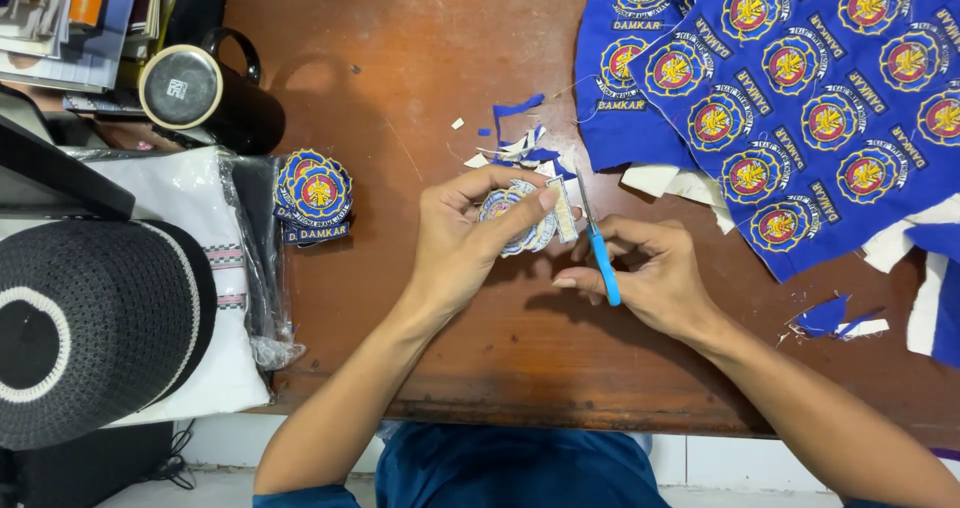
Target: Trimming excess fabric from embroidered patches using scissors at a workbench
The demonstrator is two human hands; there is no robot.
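The embroidered patch (520, 216) sits just above the middle of the brown desk (420, 88), pinched in my left hand (462, 240) with the thumb on top and fingers behind; that grip is closed on it. My right hand (655, 278) grips the small blue-handled scissors (598, 243), blades pointing up and away, meeting the patch's right edge. I judge the patch light, thin and floppy at its cut margin but stiffer where the stitching is dense, so it is best held by the embroidered centre, clear of the blades. Blue and white offcuts (520, 140) lie just beyond the hands. A stack of finished patches (314, 196) rests to the left, near a black mug (205, 90). A blue cloth sheet of uncut patches (800, 98) covers the upper right of the desk. A black hat (95, 328) lies at far left.
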